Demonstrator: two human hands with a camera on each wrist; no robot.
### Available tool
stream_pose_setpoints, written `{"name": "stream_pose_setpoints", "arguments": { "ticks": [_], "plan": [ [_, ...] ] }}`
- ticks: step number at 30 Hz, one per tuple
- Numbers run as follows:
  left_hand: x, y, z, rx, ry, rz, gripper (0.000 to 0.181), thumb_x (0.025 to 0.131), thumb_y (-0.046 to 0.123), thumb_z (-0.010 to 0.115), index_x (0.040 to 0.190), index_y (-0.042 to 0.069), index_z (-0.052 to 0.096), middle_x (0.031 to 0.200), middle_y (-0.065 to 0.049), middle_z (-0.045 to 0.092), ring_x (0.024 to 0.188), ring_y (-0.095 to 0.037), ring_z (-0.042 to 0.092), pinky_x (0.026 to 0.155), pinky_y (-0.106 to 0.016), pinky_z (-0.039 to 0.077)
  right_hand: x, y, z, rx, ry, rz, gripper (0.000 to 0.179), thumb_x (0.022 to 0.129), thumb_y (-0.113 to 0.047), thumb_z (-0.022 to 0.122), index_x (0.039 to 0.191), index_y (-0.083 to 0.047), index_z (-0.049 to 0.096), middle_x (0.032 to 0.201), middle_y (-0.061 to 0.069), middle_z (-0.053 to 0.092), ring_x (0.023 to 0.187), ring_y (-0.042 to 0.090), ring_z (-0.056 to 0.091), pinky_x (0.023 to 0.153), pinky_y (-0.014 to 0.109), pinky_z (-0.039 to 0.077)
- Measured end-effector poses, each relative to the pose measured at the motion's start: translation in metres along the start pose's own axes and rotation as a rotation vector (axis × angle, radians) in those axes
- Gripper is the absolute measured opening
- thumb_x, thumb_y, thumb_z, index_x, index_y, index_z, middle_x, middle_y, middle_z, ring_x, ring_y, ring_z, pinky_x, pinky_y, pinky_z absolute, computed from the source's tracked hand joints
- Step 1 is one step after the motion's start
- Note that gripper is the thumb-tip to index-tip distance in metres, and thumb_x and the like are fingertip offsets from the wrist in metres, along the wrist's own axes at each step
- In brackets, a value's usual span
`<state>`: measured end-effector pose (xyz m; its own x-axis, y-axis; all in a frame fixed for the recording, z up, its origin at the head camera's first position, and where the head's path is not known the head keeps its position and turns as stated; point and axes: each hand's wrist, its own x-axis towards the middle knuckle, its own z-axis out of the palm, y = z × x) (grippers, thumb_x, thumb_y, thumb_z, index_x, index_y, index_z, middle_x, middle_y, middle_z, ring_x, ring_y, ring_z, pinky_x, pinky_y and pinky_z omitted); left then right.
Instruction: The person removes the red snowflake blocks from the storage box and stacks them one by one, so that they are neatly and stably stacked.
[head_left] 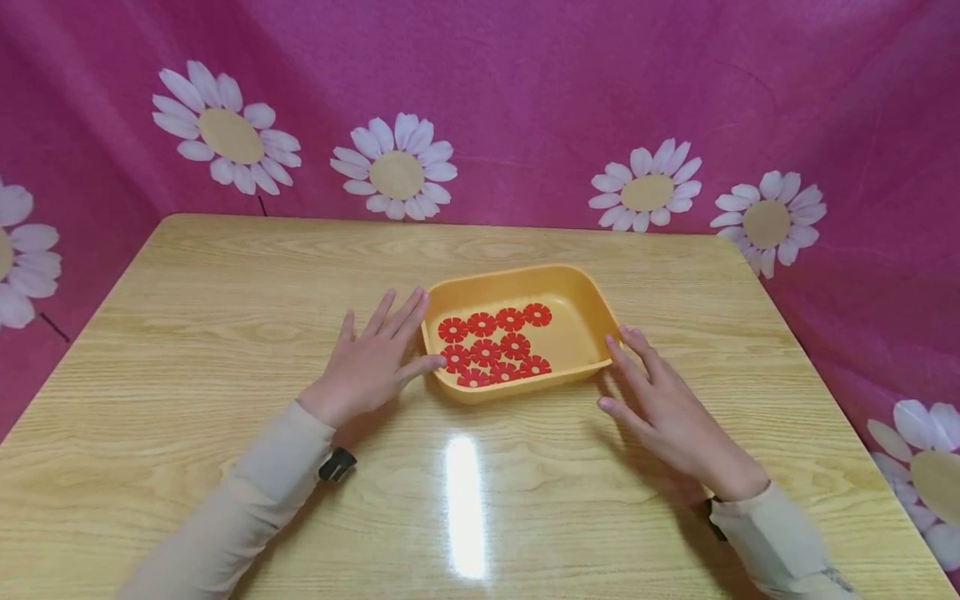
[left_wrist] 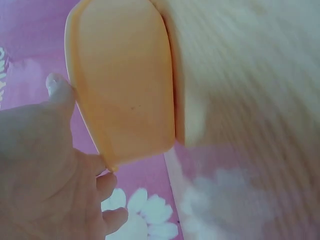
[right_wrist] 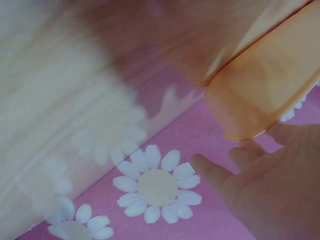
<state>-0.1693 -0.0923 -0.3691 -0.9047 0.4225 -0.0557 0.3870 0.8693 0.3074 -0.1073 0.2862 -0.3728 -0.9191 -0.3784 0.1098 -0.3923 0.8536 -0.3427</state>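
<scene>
Yellow rounded-rectangular plastic tray (head_left: 581,333), mid-frame, red flower-shaped discs (head_left: 478,350) inside. Left hand (head_left: 369,362), fingers apart, touches left rim; right hand (head_left: 667,417), thumb apart, fingers straight, touches right corner.

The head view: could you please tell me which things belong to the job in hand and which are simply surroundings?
Job:
yellow tray
red flower-shaped pieces inside it
left hand
right hand

Surroundings:
wooden table
pink daisy-print cloth
</scene>
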Motion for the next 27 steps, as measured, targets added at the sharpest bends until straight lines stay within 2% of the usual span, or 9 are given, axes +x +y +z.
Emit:
{"name": "stream_pose_setpoints", "arguments": {
  "ticks": [8,16,23,27],
  "plan": [
    [0.001,-0.019,-0.010,-0.054,-0.018,-0.042,0.086,0.096,0.066,0.037,0.159,0.022,-0.002,0.164,0.005,-0.006,0.149,-0.026,-0.011,0.110,-0.069,-0.005,0.009,-0.014,0.004,-0.023,-0.003,-0.076,0.078,0.095,-0.042,0.062,0.158,-0.018,0.022,0.162,0.008,0.014,0.149,0.030,0.011,0.109,0.062,0.025],
    [0.006,-0.035,-0.021,-0.051,-0.027,-0.069,0.086,0.096,0.068,0.033,0.159,0.019,0.000,0.164,0.001,-0.004,0.149,-0.030,-0.010,0.109,-0.071,-0.004,0.015,-0.030,0.010,-0.036,-0.054,-0.070,0.080,0.094,-0.053,0.057,0.158,-0.023,0.020,0.164,0.004,0.011,0.149,0.025,0.009,0.113,0.060,0.022],
    [0.012,-0.044,-0.026,-0.060,-0.029,-0.090,0.086,0.097,0.066,0.033,0.159,0.018,-0.003,0.165,-0.003,-0.003,0.149,-0.030,-0.010,0.109,-0.071,-0.004,0.019,-0.041,0.015,-0.072,-0.083,-0.097,0.083,0.093,-0.058,0.055,0.159,-0.023,0.016,0.164,0.003,0.009,0.150,0.021,0.005,0.116,0.055,0.018],
    [0.012,-0.046,-0.028,-0.075,-0.029,-0.098,0.084,0.098,0.063,0.035,0.159,0.018,-0.003,0.165,-0.001,-0.005,0.149,-0.030,-0.010,0.109,-0.071,-0.004,0.020,-0.043,0.015,-0.074,-0.086,-0.127,0.083,0.094,-0.057,0.054,0.159,-0.022,0.017,0.163,0.003,0.010,0.149,0.023,0.009,0.115,0.055,0.020]
  ]
}}
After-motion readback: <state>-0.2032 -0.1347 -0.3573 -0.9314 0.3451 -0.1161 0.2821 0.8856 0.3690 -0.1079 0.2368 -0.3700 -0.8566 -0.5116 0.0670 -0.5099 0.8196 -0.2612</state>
